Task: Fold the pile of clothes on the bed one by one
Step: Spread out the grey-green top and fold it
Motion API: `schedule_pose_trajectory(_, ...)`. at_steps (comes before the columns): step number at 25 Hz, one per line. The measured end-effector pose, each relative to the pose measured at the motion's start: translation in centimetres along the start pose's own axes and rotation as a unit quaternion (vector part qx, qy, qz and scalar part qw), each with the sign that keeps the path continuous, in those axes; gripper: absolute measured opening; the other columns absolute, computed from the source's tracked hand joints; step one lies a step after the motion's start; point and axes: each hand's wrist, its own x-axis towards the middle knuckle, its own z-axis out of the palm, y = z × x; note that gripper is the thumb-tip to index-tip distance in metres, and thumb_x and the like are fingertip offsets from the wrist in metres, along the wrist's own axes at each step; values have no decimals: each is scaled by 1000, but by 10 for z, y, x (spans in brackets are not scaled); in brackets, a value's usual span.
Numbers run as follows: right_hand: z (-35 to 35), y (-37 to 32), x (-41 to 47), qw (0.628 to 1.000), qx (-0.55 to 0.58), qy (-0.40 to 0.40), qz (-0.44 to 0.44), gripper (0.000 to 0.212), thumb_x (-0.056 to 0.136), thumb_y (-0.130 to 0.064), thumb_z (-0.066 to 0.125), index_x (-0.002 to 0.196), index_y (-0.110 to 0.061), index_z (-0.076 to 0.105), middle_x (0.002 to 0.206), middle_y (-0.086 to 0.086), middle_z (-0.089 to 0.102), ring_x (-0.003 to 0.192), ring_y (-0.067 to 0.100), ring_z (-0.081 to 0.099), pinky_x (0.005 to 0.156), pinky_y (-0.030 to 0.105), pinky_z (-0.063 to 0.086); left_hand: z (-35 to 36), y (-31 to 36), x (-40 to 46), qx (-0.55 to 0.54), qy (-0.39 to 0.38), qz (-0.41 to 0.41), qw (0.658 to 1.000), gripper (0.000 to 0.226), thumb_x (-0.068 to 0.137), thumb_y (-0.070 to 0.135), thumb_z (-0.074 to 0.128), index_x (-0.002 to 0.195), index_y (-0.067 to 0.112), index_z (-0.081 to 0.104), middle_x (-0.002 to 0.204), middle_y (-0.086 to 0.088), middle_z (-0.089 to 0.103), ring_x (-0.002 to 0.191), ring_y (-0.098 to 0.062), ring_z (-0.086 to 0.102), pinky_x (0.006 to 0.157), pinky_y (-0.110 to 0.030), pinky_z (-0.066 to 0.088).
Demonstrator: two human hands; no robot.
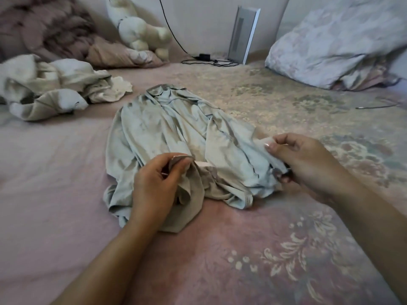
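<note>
A pale grey-green garment [174, 128] with dark piping lies crumpled in the middle of the pink bed [55, 172], its collar pointing away from me. My left hand [158, 186] pinches the near hem on the left side between thumb and fingers. My right hand [301, 157] grips the garment's right edge, thumb on top and fingers curled under the cloth. A pile of cream and beige clothes [50, 89] sits at the far left.
A white plush toy [141, 29] leans on the wall beside a pinkish duvet [50, 29]. A black cable and charger [204, 57] and a grey upright device [243, 34] stand at the back. A floral pillow [337, 45] lies at the far right.
</note>
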Motion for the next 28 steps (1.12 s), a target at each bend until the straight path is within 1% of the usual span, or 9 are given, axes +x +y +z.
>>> schedule_pose_trajectory(3,45,1,-13,992,83,-81,44,7,86,-3,61,86,-10,61,60,4,63,47,12,55,39,22,47,-2,8,-3,-43,-15,-20,999,19,85,17,68,91,34,67,77,9,70,72,-6,66,65,-22,52)
schedule_pose_trajectory(5,69,8,-17,986,125,-95,51,10,85,1,61,86,-9,62,60,5,63,48,12,57,44,22,50,-4,10,-6,-63,-36,-28,997,28,86,13,68,97,39,63,77,1,68,72,-18,66,64,-31,53)
schedule_pose_trajectory(6,77,11,-18,984,148,-88,50,10,85,1,61,85,-10,62,61,5,63,49,12,58,46,23,51,-5,8,-6,-58,-47,-34,997,29,87,12,67,96,39,63,78,0,68,73,-19,66,65,-32,53)
schedule_pose_trajectory(9,88,17,-20,969,240,-59,34,15,87,3,56,83,-11,60,63,0,65,56,9,61,50,23,53,-6,7,-4,-28,-99,-94,990,21,88,12,65,88,33,69,66,14,66,61,-1,60,58,-18,47)
schedule_pose_trajectory(11,87,19,-21,960,275,-48,16,17,88,4,54,82,-12,59,64,-2,65,59,8,62,50,22,53,-5,12,-6,-50,-132,-140,980,21,90,10,62,87,29,71,63,14,66,57,3,58,55,-13,44)
schedule_pose_trajectory(16,86,23,-26,972,234,-31,-13,16,87,2,56,80,-12,58,68,0,66,65,13,65,60,33,59,-7,18,-6,-121,-167,-219,954,28,93,1,54,84,21,72,72,0,71,64,-10,62,63,-24,54)
schedule_pose_trajectory(20,83,31,-30,976,215,-13,-23,17,87,2,57,79,-13,57,69,1,67,68,16,68,57,30,57,-7,20,-5,-119,-192,-240,944,34,93,0,51,76,19,73,71,-1,70,61,-13,60,64,-25,53)
schedule_pose_trajectory(24,85,34,-31,976,215,2,-34,23,79,0,64,67,-19,62,72,2,66,71,20,68,58,33,57,-7,25,-9,-126,-186,-262,939,16,87,21,65,76,18,76,77,-6,74,64,-13,66,69,-27,57)
schedule_pose_trajectory(28,89,37,-30,974,218,14,-55,23,73,-1,68,63,-21,63,71,-1,65,69,17,68,60,30,57,-3,19,-10,-126,-214,-267,931,24,84,31,66,78,11,77,80,-17,72,65,-18,63,71,-32,57)
